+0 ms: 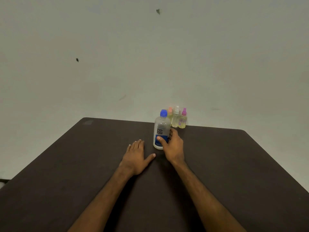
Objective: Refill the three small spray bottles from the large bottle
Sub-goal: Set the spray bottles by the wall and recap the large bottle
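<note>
The large bottle (161, 131) stands upright mid-tabletop, its blue cap on, the right hand (173, 144) wrapped around it. Three small spray bottles (177, 118) wait at its 1 o'clock (tops on). The left hand (136, 156) lies flat, open, at 7 o'clock. Next, probably: uncap.

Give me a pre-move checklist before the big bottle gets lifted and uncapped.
1. Grip: right hand wraps the large clear plastic bottle with the blue label, thumb on the label: ok.
2. Large bottle upright on the dark brown table: ok.
3. Blue cap on the large bottle, not yet removed: not ok for pouring.
4. Left hand flat on the table, free to unscrew: ok.
5. Three small spray bottles, orange-topped, white-topped and pink-topped, upright behind, spray tops on: not ok for filling.
6. Their fill level: yellowish liquid visible; room left, cannot tell.
</note>
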Motion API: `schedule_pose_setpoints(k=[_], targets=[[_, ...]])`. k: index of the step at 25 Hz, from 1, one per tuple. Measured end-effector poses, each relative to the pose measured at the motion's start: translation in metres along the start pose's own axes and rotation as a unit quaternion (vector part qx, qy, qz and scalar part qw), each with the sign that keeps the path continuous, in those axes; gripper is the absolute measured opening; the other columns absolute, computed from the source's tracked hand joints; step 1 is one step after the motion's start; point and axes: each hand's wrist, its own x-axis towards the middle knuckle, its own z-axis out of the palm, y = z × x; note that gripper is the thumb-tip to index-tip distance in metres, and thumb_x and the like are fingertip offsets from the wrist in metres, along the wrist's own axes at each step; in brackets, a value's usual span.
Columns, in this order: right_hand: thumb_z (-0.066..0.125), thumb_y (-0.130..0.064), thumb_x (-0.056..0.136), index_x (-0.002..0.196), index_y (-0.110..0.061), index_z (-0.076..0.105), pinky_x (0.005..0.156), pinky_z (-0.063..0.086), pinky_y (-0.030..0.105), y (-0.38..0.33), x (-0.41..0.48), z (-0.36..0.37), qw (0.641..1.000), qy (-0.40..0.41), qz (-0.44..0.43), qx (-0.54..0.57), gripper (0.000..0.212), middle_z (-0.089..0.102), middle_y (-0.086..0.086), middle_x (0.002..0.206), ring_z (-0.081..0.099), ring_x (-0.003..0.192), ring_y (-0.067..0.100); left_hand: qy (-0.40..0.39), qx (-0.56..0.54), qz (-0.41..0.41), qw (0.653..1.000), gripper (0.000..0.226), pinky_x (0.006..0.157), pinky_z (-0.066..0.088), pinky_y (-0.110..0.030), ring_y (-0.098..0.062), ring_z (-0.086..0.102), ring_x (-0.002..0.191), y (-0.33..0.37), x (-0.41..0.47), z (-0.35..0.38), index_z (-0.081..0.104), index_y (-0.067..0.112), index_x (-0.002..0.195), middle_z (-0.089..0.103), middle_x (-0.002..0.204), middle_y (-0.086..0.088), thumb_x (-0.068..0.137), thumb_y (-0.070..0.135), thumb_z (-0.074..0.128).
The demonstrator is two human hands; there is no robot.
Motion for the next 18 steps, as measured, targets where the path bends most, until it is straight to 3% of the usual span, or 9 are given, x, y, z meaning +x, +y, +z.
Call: schedule_pose_setpoints(k=[7, 13, 18], targets=[[0.075, -0.024, 0.084, 0.132, -0.015, 0.048, 0.094, 0.047, 0.025, 0.016, 0.06, 0.046, 1.0, 0.024, 0.01, 0.003, 0.056, 0.059, 0.0, 0.13, 0.057, 0.12, 0.016, 0.007, 0.002, 0.001, 1.0, 0.088, 0.125, 0.005, -0.036, -0.019, 0.007, 0.155, -0.005, 0.014, 0.006, 0.011, 0.014, 0.159, 0.01, 0.167, -0.005, 0.094, 0.069, 0.035], [0.073, -0.022, 0.086, 0.136, -0.012, 0.046, 0.104, 0.048, 0.04, 0.017, 0.086, 0.067, 0.999, 0.029, 0.025, 0.002, 0.058, 0.057, 0.005, 0.135, 0.055, 0.124, 0.022, 0.004, 0.016, 0.002, 1.0, 0.087, 0.127, 0.006, -0.038, -0.019, 0.005, 0.155, -0.003, 0.015, 0.004, 0.01, 0.014, 0.159, 0.008, 0.168, -0.005, 0.095, 0.069, 0.033], [0.07, -0.022, 0.088, 0.138, -0.013, 0.044, 0.107, 0.044, 0.044, 0.019, 0.102, 0.075, 0.999, 0.027, 0.045, -0.005, 0.058, 0.053, 0.006, 0.139, 0.051, 0.129, 0.025, -0.006, 0.019, 0.002, 1.0, 0.087, 0.127, 0.005, -0.039, -0.019, 0.003, 0.155, -0.003, 0.016, 0.004, 0.007, 0.013, 0.159, 0.005, 0.168, -0.005, 0.096, 0.068, 0.032]])
